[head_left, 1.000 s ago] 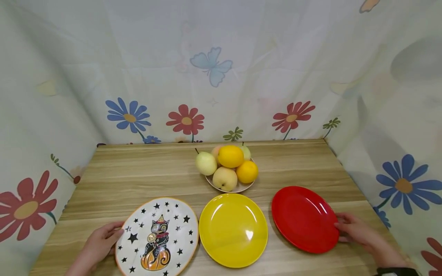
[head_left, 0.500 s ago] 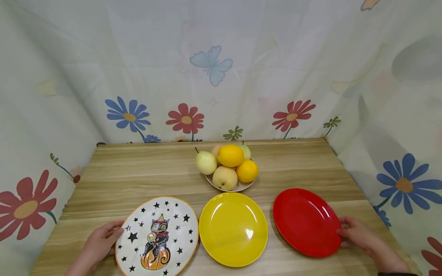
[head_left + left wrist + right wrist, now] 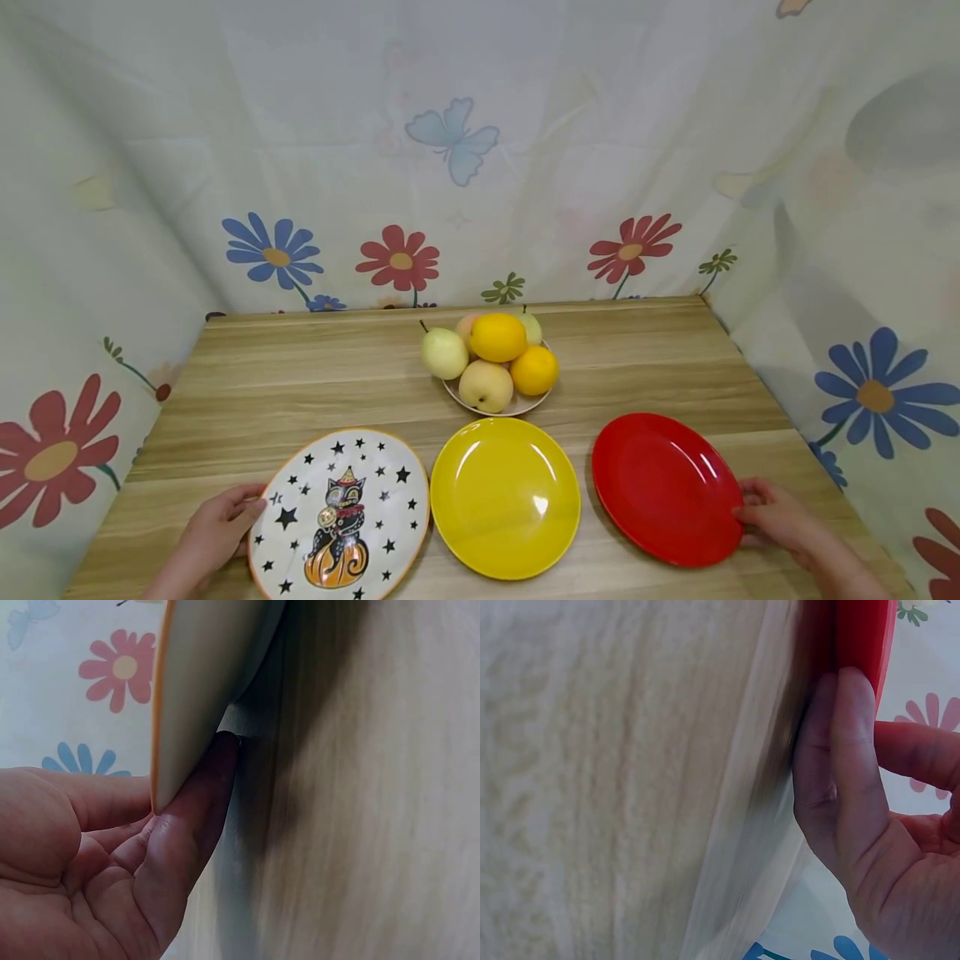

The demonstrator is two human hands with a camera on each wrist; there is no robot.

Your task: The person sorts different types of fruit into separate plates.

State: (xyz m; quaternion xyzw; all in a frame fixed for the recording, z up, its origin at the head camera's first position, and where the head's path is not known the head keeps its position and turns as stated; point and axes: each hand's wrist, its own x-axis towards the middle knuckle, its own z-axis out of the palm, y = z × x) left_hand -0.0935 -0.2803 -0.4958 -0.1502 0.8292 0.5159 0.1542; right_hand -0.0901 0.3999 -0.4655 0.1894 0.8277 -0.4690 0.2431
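Observation:
My left hand [image 3: 217, 529] pinches the left rim of a white plate [image 3: 401, 517] with black stars and a cat on a pumpkin. In the left wrist view, its fingers [image 3: 187, 817] reach under the plate's orange-edged rim while the thumb is at the upper side. A red plate [image 3: 660, 492] is held at its right rim by my right hand [image 3: 780, 521]. The right wrist view has fingers [image 3: 855, 742] beneath the red rim and the thumb on the other side. Between these two lies a yellow plate [image 3: 506, 500], close beside the white one, untouched by either hand.
Behind the yellow plate stands a shallow dish [image 3: 517, 407] heaped with pears and yellow-orange fruit [image 3: 498, 337]. All rests on a wood-grain table [image 3: 300, 375]. A flower-printed curtain [image 3: 525, 167] encloses the back and sides.
The red plate and my right hand have shifted slightly toward me, mostly during the first half second. My left hand and the white plate stay in place. The whole view has drifted slightly.

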